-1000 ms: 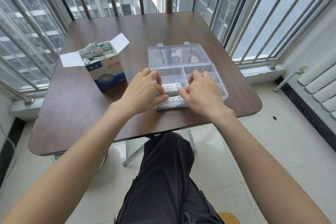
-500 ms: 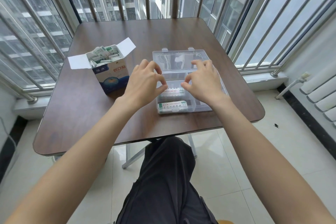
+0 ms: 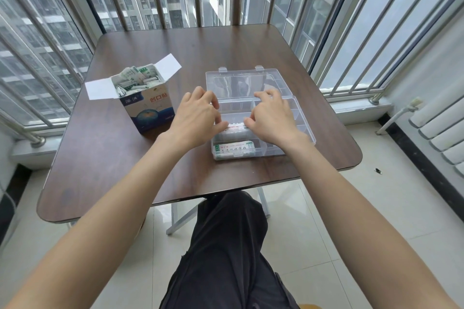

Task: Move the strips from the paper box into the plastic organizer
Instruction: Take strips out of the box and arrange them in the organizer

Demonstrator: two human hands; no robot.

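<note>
Head view: box left, strips crammed inside. Left hand and right hand hover over organizer, fingers curled, hiding a strip; grasp unclear. Brown table, barred windows.

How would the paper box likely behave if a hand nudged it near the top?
The paper box stands upright, taller than wide, so a high push would probably tip it rather than slide it. It looks like thin card with both flaps open, so its walls would likely flex. The strips heaped to the brim might spill; they probably weigh little.
</note>
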